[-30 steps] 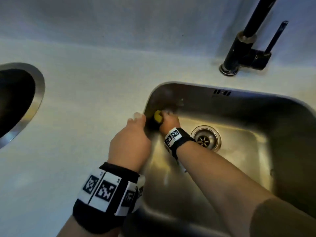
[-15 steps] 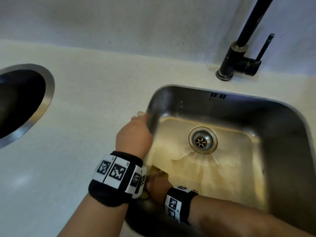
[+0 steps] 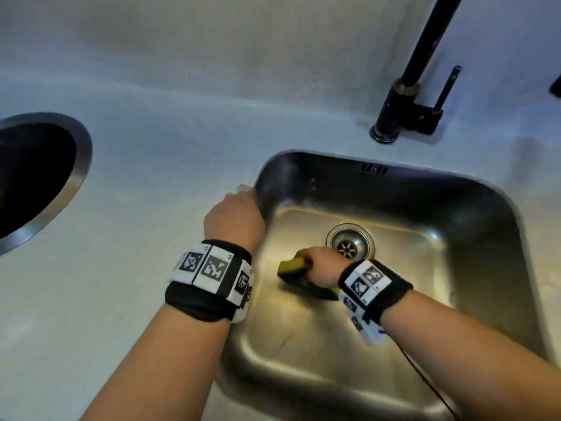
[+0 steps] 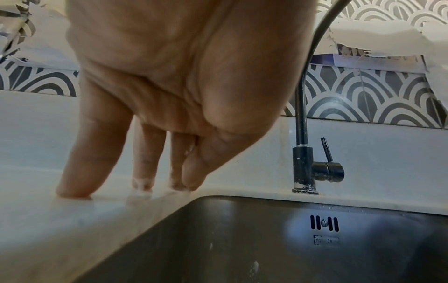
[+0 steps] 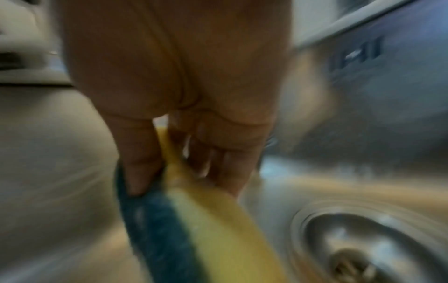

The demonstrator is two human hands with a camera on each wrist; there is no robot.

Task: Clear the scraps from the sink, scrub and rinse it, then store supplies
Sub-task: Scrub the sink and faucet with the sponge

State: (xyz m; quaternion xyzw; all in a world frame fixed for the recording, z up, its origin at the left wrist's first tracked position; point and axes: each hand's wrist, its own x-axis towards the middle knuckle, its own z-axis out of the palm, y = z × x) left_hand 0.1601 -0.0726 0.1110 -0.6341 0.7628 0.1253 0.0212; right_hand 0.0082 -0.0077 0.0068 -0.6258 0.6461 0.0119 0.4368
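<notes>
A steel sink [image 3: 501, 238] is set into the pale counter, its round drain [image 3: 349, 245] in the middle of the floor. My right hand [image 3: 318, 265] grips a yellow sponge [image 3: 293, 265] with a dark scouring side, down on the sink floor just left of the drain. The blurred right wrist view shows the fingers pinching the sponge [image 5: 218, 229] beside the drain [image 5: 358, 249]. My left hand [image 3: 235, 218] rests on the counter at the sink's left rim, its straight fingertips [image 4: 72, 189] pressed on the wet surface, holding nothing.
A black faucet [image 3: 406, 110] with a side lever stands behind the sink on the counter [image 3: 151, 177]. A round steel-rimmed opening [image 3: 39, 177] sits in the counter at far left. Patterned tiles [image 4: 363, 103] line the back wall.
My right hand has swept the sponge from the sink's far left corner to the near left wall, then onto the floor beside the drain. The left hand stays at the rim.
</notes>
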